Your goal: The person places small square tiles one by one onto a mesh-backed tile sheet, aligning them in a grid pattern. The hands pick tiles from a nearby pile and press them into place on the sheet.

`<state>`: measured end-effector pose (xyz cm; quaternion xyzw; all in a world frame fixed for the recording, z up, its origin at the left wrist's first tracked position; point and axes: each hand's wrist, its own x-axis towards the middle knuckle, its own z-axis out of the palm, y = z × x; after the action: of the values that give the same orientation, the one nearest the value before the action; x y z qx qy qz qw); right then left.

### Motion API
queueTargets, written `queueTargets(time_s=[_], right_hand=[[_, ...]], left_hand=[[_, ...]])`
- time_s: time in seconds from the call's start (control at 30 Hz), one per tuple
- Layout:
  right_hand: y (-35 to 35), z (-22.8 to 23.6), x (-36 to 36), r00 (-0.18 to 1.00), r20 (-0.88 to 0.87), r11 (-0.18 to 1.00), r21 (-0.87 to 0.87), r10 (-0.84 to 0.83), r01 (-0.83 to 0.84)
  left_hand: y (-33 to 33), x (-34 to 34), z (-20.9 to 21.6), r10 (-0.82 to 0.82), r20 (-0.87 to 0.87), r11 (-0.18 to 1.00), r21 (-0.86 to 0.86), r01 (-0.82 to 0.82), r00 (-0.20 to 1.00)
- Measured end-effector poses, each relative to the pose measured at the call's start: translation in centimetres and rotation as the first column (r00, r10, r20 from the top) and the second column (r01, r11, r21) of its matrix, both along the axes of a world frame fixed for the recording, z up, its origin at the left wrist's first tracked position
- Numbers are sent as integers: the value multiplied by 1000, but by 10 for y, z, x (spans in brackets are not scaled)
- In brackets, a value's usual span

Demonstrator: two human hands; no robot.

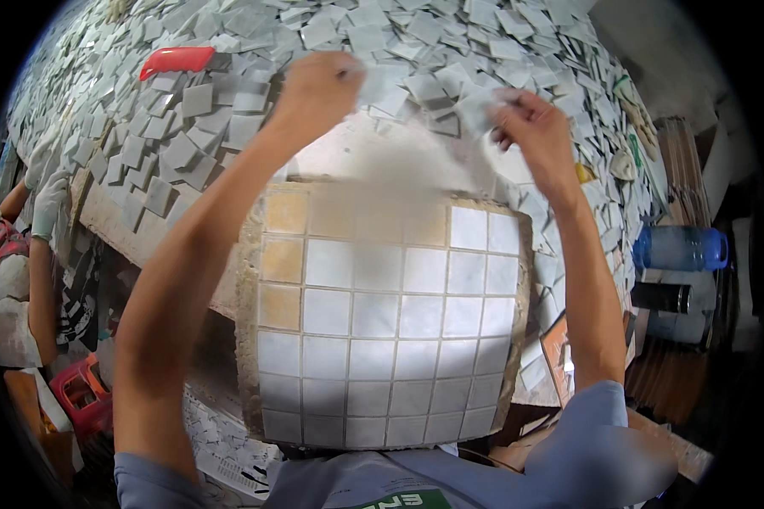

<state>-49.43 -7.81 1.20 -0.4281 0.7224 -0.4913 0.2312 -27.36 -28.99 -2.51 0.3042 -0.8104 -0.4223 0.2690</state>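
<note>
Both my hands are over a heap of small square stone tiles [420, 30], beyond a gridded tray [522, 280] in front of me. My left hand [321, 89] is closed, with a pale tile smeared by motion at its fingertips. To the right, the bent fingers of my right hand [535, 136] pinch another blurred pale tile [475, 109]. White and grey tiles [420, 314] sit in most of the tray's square cells. Tan bottoms show in cells down the left column [282, 259] and along the far row. A hazy smear covers part of that far row.
A red handle-shaped object [176, 61] lies on the tiles at far left. A co-worker's gloved hand [51, 204] is at the left edge, above a red plastic container [83, 394]. On the right are a blue water bottle [679, 248] and a dark cylinder [662, 297].
</note>
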Motion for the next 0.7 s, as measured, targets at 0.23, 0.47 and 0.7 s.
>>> queueTargets(time_s=[0.23, 0.47, 0.7], right_hand=[[50, 3, 87, 976, 124, 940, 269, 180, -208], [54, -9, 94, 971, -168, 982, 108, 169, -153], [45, 10, 104, 987, 150, 963, 251, 65, -101]], left_hand=[[70, 95, 29, -59, 92, 978, 205, 39, 994], [93, 113, 29, -33, 33, 933, 360, 19, 999], [102, 117, 25, -15, -16, 899, 437, 20, 1000]])
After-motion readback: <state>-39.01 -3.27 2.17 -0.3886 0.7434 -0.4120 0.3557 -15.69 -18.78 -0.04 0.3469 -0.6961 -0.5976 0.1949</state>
